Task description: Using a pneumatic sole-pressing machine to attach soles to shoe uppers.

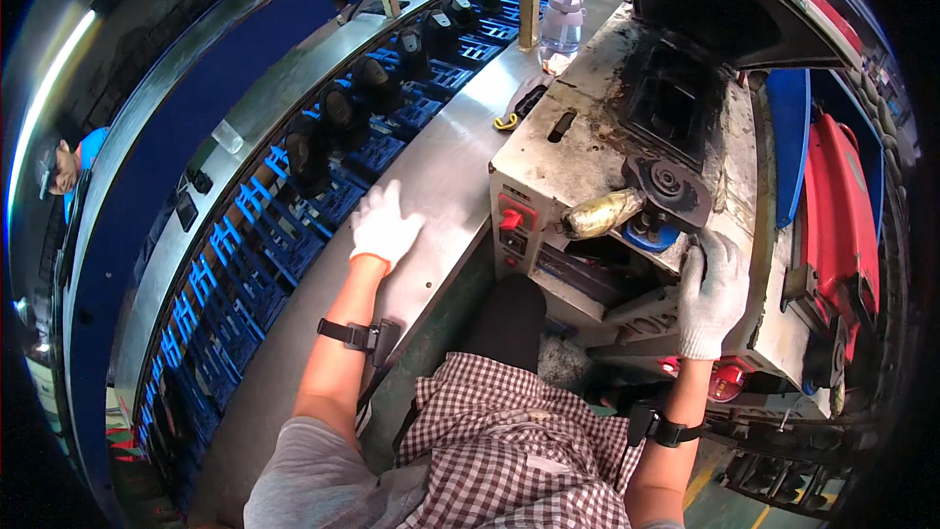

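My left hand (pixel 385 225), in a white knit glove with an orange cuff, rests palm down on the metal bench top (pixel 455 162), fingers spread and holding nothing. My right hand (pixel 713 289), gloved in white too, lies over the front edge of a worn cream-coloured machine (pixel 539 152). Its fingers are bent a little, with the thumb apart; their undersides are hidden. Just beyond them sits a dark round metal fixture (pixel 668 188) above a blue part (pixel 651 235). A thick handle wrapped in yellowish tape (pixel 602 214) sticks out to its left.
Dark shoe-like pieces (pixel 372 83) stand on a line of blue racks (pixel 240 279) beyond the bench. A clear bottle (pixel 562 20) stands at the back. A dark lid (pixel 734 5) rises over the machine; a red switch (pixel 511 219) is on its front. Another person (pixel 69 167) is far left.
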The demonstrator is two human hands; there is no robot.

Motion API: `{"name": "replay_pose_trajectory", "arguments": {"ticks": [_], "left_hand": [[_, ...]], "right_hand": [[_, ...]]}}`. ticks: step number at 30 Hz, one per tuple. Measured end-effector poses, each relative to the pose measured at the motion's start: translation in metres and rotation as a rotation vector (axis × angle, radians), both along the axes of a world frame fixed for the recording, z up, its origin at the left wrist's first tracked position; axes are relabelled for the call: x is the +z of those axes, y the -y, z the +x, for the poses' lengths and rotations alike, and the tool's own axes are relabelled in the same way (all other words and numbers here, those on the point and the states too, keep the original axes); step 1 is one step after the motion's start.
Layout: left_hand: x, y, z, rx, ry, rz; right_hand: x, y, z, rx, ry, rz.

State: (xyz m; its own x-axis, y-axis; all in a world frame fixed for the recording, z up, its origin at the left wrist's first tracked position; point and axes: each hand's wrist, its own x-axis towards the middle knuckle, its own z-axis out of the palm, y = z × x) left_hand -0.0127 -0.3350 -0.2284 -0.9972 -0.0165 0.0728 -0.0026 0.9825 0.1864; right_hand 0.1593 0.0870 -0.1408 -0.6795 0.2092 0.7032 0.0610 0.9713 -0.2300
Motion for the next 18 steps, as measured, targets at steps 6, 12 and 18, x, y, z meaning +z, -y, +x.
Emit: {"name": "replay_pose_trajectory", "arguments": {"ticks": [6,12,18], "left_hand": [[-0.036,0.057,-0.018,0.072,-0.042,-0.024],[-0.04,0.064,-0.018,-0.008,-0.049,-0.008],[-0.034,0.085,-0.015,0.167,-0.187,0.164]], "right_hand": [[0.004,0.003,0.002,0.009,-0.003,0.001],[0.002,0.004,-0.001,-0.035,0.011,0.02],[0.0,-0.003,0.001,-0.028,0.09,0.043]]}}
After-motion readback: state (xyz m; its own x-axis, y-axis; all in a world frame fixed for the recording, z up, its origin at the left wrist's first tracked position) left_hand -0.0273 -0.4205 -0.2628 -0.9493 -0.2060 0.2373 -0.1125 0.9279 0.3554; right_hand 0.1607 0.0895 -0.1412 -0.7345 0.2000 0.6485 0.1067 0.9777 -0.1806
